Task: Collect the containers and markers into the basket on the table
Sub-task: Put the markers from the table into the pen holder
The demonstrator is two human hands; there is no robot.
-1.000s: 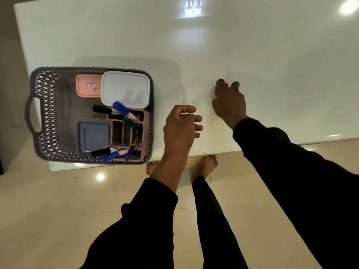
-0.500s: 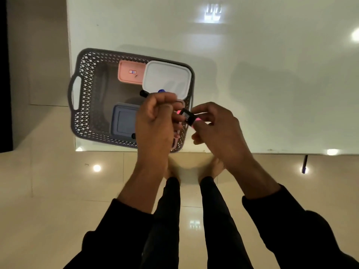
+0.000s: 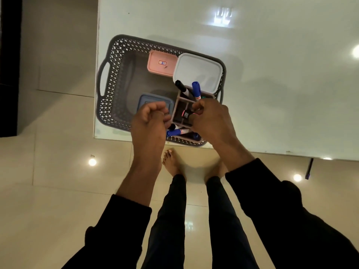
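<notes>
A grey lattice basket (image 3: 114, 78) sits at the near left corner of the white table (image 3: 272, 84). Inside lie a pink container (image 3: 162, 64), a white-lidded container (image 3: 198, 71), a blue-grey container (image 3: 153, 100) and a brown divided organiser (image 3: 182, 105) with a black marker (image 3: 181, 87) and a blue marker (image 3: 196, 90) sticking out; more markers (image 3: 177, 131) lie at its near edge. My right hand (image 3: 211, 119) holds a pink marker with a black cap (image 3: 187, 114) over the organiser. My left hand (image 3: 150, 123) hovers curled over the blue-grey container, holding nothing I can see.
The table's near edge (image 3: 252, 151) runs just under my hands, with glossy tiled floor and my bare feet (image 3: 172, 162) below. A dark marker-like object (image 3: 308, 168) lies on the floor at the right. The basket handle (image 3: 102, 78) overhangs the table's left edge.
My right hand has carried the pink marker from in front of the basket to above the organiser. My left hand let go of it and drew back left.
</notes>
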